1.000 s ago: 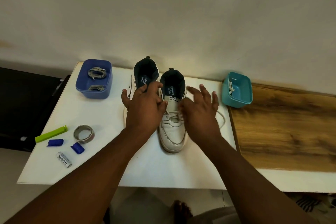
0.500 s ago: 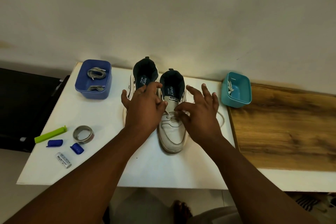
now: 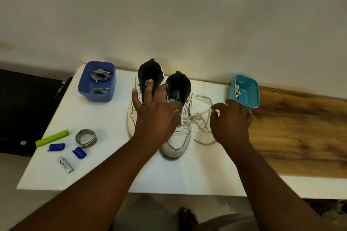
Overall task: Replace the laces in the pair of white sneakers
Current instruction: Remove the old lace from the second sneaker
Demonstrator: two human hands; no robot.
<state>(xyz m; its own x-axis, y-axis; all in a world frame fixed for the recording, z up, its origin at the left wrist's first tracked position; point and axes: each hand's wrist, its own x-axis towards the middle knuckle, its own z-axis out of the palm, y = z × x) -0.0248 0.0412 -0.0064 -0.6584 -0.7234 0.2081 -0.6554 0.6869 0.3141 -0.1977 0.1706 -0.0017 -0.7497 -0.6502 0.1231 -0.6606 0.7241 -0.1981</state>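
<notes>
Two white high-top sneakers stand side by side on the white table [image 3: 105,172], toes toward me: the left sneaker [image 3: 133,116] and the right sneaker [image 3: 178,142]. My left hand [image 3: 155,116] lies over both shoes, fingers spread, and presses on them. My right hand [image 3: 231,122] is to the right of the right sneaker and pinches its white lace [image 3: 201,118], which runs from the eyelets out in loose loops onto the table. A blue tub [image 3: 96,88] at the back left holds grey laces [image 3: 99,76]. A teal tub [image 3: 245,92] at the back right holds a white lace.
At the table's front left lie a green clip [image 3: 52,138], a roll of tape [image 3: 86,138], two small blue caps [image 3: 56,146] and a battery [image 3: 65,164]. A wooden board [image 3: 300,137] adjoins the table on the right. A wall stands close behind.
My right hand has moved from the right sneaker's eyelets out to the right, drawing the white lace with it. My left hand stays on the shoes.
</notes>
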